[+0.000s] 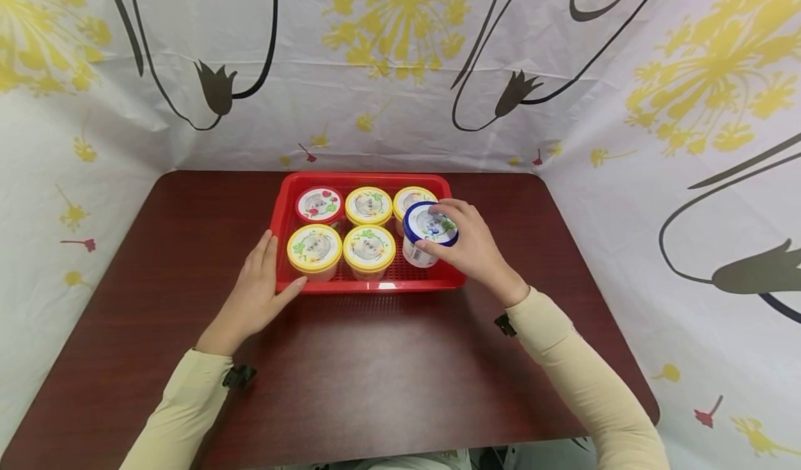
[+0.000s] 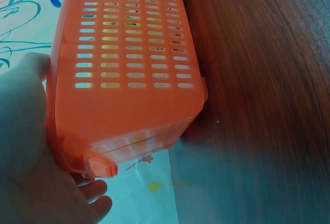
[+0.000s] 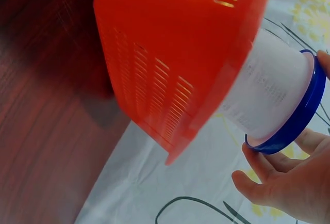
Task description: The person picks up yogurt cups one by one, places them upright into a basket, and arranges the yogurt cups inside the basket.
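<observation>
My right hand (image 1: pixel 468 242) grips a white tub with a blue lid (image 1: pixel 432 224) by the lid's edge, thumb on the near side. In the right wrist view the tub (image 3: pixel 270 87) rises partly above the basket's rim, its lower end hidden behind the wall. My left hand (image 1: pixel 252 293) rests against the left front corner of a red plastic basket (image 1: pixel 332 287), fingers straight along its side and thumb at the front rim. Inside the basket stand several tubs with yellow lids (image 1: pixel 315 247) and one with a red lid (image 1: pixel 320 204).
The basket stands on a dark brown wooden table (image 1: pixel 375 359), towards its back edge. White cloth with yellow and grey flower prints (image 1: pixel 400 108) surrounds the table at the back and sides. Slotted holes (image 2: pixel 134 53) run through the basket's walls.
</observation>
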{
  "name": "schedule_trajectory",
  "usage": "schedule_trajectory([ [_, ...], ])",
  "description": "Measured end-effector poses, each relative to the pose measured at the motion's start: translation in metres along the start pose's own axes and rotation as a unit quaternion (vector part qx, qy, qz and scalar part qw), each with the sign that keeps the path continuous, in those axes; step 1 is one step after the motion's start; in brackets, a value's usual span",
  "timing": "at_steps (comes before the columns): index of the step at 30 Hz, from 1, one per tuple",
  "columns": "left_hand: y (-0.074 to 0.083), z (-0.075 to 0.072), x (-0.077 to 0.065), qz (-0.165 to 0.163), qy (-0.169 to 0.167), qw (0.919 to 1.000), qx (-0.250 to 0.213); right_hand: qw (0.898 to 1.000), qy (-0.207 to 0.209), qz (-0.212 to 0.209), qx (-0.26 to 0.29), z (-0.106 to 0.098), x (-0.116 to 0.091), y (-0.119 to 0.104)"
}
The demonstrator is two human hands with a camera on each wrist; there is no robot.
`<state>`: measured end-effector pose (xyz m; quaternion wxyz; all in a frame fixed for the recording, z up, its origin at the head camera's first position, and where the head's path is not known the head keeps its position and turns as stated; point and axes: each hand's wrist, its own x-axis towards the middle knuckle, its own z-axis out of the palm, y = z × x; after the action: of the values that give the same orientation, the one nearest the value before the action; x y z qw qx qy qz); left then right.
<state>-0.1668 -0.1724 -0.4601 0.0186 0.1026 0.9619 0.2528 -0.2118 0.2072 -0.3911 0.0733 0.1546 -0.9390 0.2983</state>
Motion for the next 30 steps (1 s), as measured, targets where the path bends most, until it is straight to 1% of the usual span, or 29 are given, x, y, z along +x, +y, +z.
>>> schedule_trajectory([
  [5,0.0,0.0,0.0,0.001,0.0,1.0,-0.003,1.0,-0.006,-0.014,-0.004,0.008,0.0,0.003],
  [15,0.001,-0.001,0.0,-0.002,0.0,1.0,-0.002,1.0,-0.012,-0.027,-0.002,0.02,-0.003,0.007],
  [19,0.001,-0.001,0.0,-0.002,-0.001,1.0,-0.002,0.999,-0.02,-0.031,-0.008,0.022,-0.004,0.009],
  [26,0.0,0.0,0.001,-0.002,0.0,1.0,-0.004,0.999,-0.041,-0.024,-0.011,0.023,-0.004,0.011],
  [30,-0.001,0.0,0.001,-0.002,0.0,1.0,-0.002,0.998,-0.046,-0.029,-0.017,0.025,-0.004,0.013],
])
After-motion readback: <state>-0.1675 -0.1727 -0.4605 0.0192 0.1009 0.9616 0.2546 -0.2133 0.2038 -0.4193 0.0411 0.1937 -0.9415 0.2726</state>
